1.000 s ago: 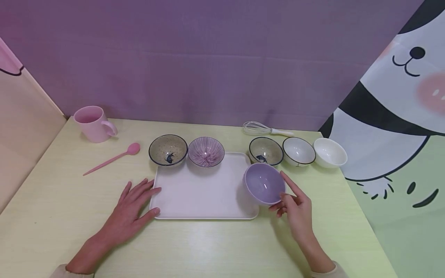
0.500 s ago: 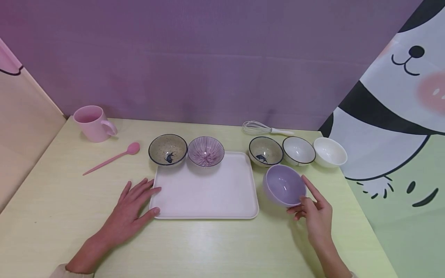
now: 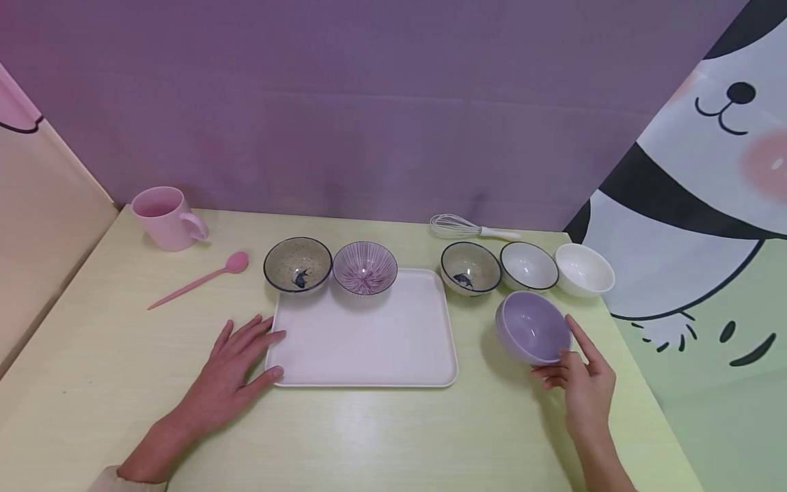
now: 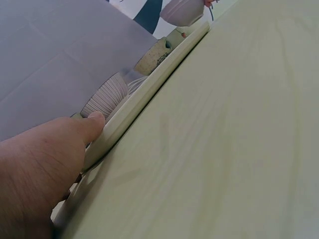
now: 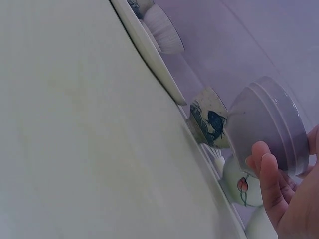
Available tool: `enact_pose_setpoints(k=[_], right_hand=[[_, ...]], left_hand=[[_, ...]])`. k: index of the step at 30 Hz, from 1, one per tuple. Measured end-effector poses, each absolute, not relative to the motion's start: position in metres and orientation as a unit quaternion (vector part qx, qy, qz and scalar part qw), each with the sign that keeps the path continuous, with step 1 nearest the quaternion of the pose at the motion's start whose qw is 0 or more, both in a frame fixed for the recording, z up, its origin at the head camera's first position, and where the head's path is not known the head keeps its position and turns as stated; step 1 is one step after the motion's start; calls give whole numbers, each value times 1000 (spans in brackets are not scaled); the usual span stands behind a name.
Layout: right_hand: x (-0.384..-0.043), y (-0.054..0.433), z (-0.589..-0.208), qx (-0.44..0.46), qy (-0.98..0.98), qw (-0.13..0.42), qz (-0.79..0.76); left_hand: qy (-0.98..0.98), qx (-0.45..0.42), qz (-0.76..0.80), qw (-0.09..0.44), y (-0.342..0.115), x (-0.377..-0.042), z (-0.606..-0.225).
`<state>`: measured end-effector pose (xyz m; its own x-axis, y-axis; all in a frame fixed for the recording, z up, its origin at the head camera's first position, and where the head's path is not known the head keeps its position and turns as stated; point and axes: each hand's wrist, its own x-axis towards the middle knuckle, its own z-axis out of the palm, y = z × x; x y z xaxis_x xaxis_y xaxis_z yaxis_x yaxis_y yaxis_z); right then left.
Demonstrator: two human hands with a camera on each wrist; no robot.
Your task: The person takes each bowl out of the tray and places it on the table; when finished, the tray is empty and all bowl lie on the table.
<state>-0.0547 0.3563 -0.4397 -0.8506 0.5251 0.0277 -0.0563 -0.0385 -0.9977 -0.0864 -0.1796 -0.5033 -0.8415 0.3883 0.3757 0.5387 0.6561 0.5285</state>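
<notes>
My right hand (image 3: 584, 386) grips a plain purple bowl (image 3: 532, 328) by its right side. In the right wrist view the purple bowl (image 5: 266, 124) is held off the table, tilted, with fingers under and beside it. My left hand (image 3: 230, 376) lies with fingers spread at the left edge of a white tray (image 3: 369, 342), fingertips on its rim; in the left wrist view the thumb (image 4: 92, 124) is at the tray's edge. On the tray's back edge sit a speckled brown bowl (image 3: 285, 263) with a dark fish and a purple-striped bowl (image 3: 365, 268).
Right of the tray stand a second fish bowl (image 3: 470, 263), a dark-rimmed white bowl (image 3: 529, 263) and a plain white bowl (image 3: 584, 270). Behind them lies a whisk (image 3: 470, 227). A pink mug (image 3: 164, 222) and pink spoon (image 3: 209, 277) are at the left.
My right hand has carried the purple bowl rightward, from over the tray's right edge to in front of the dark-rimmed white bowl. The left hand and tray have stayed put.
</notes>
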Motion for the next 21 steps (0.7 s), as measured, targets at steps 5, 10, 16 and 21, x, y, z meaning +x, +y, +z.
enact_pose_setpoints(k=[5,10,16,21], right_hand=[[-56,368,-439,-195,-646,223,704],[-57,381,-439,-212,-627,240,710],[-58,398,-438,-229,-609,262,713],[-56,412,-438,-244,-602,275,708]], left_hand=[[-903,-256,-325,115,-180,-86,-503],[-903,-257,-325,117,-179,-86,-504],[-903,-257,-324,115,-180,-87,-506],[-903,-257,-323,116,-180,-86,-505]])
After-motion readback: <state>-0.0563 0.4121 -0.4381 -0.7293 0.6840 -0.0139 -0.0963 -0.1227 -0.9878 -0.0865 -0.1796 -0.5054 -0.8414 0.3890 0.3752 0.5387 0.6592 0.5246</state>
